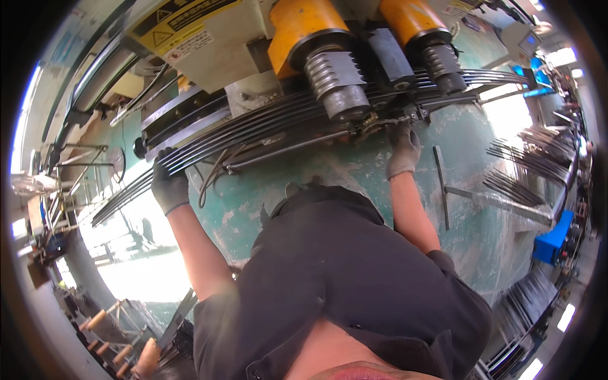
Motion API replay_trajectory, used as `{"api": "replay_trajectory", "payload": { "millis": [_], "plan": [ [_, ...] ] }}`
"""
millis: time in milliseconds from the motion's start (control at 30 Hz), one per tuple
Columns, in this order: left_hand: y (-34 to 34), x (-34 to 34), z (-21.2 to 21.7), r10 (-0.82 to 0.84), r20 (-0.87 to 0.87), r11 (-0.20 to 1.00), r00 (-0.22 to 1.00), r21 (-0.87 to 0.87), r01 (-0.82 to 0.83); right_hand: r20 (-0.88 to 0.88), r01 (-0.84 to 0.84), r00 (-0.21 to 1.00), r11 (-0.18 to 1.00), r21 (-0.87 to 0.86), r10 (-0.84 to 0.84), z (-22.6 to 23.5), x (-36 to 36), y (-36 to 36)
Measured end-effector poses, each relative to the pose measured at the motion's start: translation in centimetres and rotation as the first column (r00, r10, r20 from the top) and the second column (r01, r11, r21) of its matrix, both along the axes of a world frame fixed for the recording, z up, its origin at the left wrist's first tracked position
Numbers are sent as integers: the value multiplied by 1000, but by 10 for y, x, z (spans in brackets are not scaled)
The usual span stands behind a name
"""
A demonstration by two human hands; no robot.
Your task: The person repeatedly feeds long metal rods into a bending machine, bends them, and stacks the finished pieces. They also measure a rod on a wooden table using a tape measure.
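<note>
while gripping long dark metal rods (250,123) with gloved left hand (170,183), apparently aligning them; cannot tell grip of gloved right hand (404,149); next, probably keep rods steady.

Rods (253,123) along machine (221,56), left grip (170,185) on their left part, right grip (404,152) near cylinders (337,79), bars (535,155) far right

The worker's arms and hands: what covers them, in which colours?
The left hand wears a dark grey glove with a blue-edged cuff; the right hand, a lighter grey glove with a pale cuff. Dark short sleeves leave the forearms bare.
</note>
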State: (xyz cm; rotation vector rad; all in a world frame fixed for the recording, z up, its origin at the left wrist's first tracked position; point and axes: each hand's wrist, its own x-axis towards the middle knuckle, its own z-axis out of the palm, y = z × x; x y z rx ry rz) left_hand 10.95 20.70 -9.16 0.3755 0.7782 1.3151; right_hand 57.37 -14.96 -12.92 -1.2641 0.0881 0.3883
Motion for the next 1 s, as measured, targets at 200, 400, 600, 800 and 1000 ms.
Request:
{"api": "replay_trajectory", "payload": {
  "millis": [200, 400, 600, 800, 1000],
  "plan": [
    [-19, 32, -5, 78, 125, 994, 989, -91, -66, -40, -8, 999, 983, -186, 1, -40, -15, -29],
    [-60, 84, 12, -102, 71, 993, 992, -52, 105, 23, -250, 962, 910, -329, 273, -100, -16, -28],
    [-75, 77, 42, -266, 283, 957, 922, -38, 288, -137, -445, 896, 843, -304, 423, -121, -37, -31],
    [-8, -81, 12, -175, -285, 898, 943, 347, 271, -203, -383, 921, 679, -627, 332, -117, -103, -44],
    [104, -296, 16, 237, 167, 971, 957, -75, -227, -214, -314, 948, 577, -754, 237, -178, -169, -76]
  ]
}}
